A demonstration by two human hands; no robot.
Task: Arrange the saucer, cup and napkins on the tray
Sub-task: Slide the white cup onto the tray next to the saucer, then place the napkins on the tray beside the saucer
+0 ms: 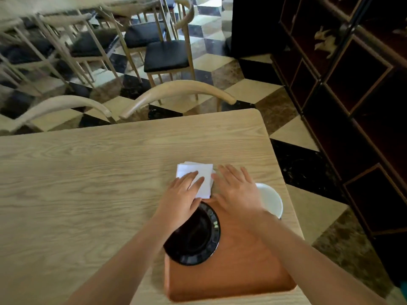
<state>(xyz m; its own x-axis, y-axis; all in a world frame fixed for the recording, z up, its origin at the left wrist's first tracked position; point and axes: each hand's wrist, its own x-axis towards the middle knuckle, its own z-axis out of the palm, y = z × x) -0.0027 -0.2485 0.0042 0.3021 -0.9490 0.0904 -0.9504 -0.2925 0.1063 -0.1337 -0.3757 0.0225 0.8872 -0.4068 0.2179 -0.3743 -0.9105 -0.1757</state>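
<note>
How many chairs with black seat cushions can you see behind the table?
About 4: one clear at centre, one behind it, one further left, one blurred at the far left. The two curved chair backs nearest the table hide their seats, so more may exist.

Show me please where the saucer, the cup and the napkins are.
saucer (193, 236): head view, dark centre well.
cup (272, 200): head view, white inner wall.
napkins (203, 172): head view, top sheet.
</note>
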